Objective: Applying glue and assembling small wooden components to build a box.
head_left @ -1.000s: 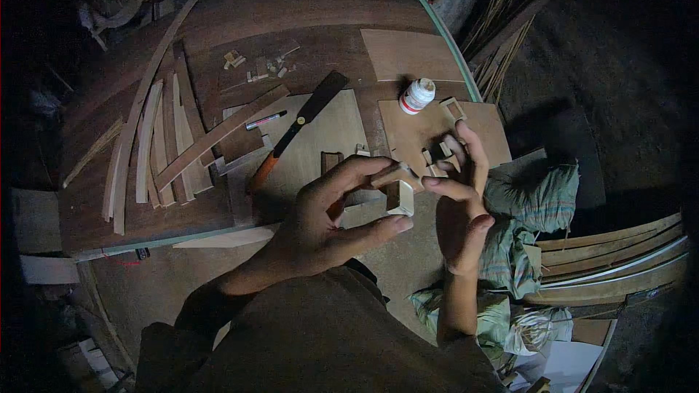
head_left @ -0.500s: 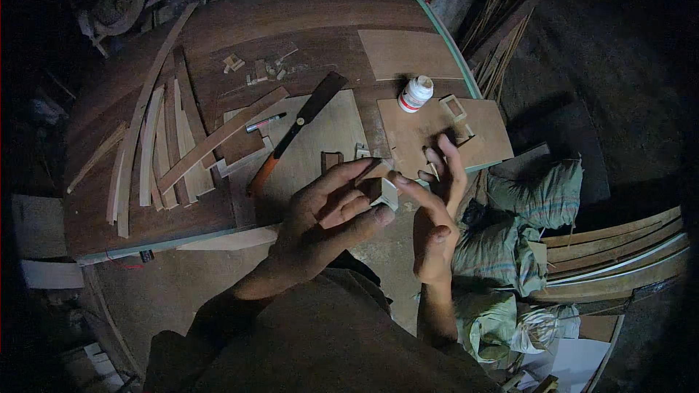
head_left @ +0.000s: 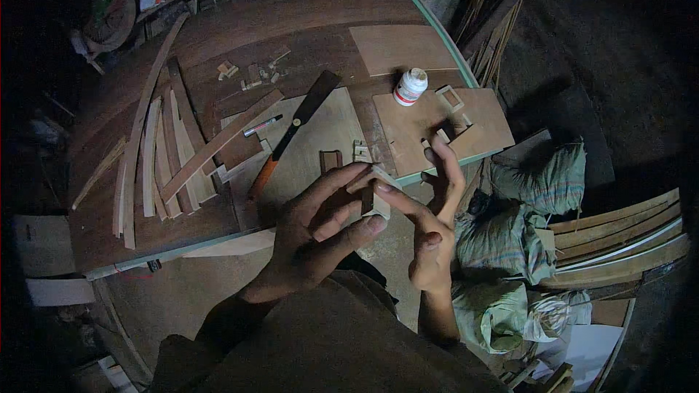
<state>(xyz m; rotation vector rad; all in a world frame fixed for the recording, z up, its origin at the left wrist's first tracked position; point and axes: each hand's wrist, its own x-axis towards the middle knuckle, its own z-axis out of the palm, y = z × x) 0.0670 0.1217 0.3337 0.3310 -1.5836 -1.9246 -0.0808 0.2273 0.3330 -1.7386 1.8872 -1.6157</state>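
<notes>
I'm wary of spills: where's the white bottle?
In the head view, the white bottle stands right of centre on the brown board, just left of the small wooden frame.

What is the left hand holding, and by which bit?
The left hand holds a small wooden box-like piece by opposite edges, between thumb and index finger.

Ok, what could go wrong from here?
The left hand holds the small wooden piece near its fingertips, so the right hand, whose index finger appears to touch it, might tip it loose by pressing too hard.
The white bottle stands close to the small wooden frame; a careless reach there could knock it over.
</notes>
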